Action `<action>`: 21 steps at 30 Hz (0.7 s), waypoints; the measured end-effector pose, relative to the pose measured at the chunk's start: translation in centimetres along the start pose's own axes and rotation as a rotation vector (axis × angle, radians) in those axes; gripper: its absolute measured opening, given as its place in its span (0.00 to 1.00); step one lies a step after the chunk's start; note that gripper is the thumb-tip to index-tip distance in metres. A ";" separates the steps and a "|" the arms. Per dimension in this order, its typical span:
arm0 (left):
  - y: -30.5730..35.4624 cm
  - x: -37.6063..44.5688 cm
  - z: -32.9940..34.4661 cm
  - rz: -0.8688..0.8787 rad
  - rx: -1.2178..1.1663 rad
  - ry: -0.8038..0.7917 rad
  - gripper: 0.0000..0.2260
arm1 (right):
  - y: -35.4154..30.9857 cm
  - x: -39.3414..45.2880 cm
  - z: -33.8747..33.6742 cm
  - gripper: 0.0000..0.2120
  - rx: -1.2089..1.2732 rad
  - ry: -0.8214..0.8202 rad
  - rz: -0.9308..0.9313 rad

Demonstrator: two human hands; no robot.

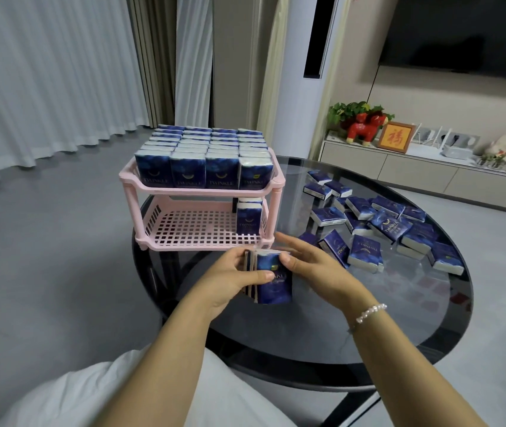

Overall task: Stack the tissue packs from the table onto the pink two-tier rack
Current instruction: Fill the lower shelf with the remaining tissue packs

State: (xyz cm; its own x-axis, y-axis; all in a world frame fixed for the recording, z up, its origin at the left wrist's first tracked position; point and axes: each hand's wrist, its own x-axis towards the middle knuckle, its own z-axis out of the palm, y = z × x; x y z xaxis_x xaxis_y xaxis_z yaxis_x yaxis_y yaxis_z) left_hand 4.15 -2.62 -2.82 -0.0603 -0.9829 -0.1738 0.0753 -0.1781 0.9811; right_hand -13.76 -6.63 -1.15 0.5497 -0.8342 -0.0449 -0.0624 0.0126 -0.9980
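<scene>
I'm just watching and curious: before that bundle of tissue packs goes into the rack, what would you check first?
1. Bundle of packs held by both hands, left hand and right hand: ok.
2. Packs in the bundle squared up: cannot tell.
3. Free room on the lower tier: ok, only one row at its right end.
4. Top tier has space: not ok, full.
5. Rack standing fully on the table: cannot tell.
</scene>
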 end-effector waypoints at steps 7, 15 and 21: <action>-0.5 -0.3 -1.0 0.080 0.371 -0.019 0.34 | 0.9 0.6 -0.3 0.33 -0.324 -0.062 0.001; -0.1 -0.6 -0.4 0.094 0.553 0.026 0.47 | 2.3 0.9 -0.9 0.37 -0.427 -0.057 -0.027; -0.2 0.0 -0.3 0.125 0.544 0.052 0.33 | 2.7 1.1 -0.8 0.33 -0.275 -0.084 -0.059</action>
State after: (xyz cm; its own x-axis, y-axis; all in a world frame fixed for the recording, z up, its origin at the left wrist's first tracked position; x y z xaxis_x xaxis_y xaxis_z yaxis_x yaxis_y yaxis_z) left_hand 4.47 -2.65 -3.07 -0.0331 -0.9985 -0.0439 -0.4463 -0.0245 0.8945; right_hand -13.98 -7.94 -3.90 0.6256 -0.7801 -0.0019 -0.2451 -0.1942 -0.9499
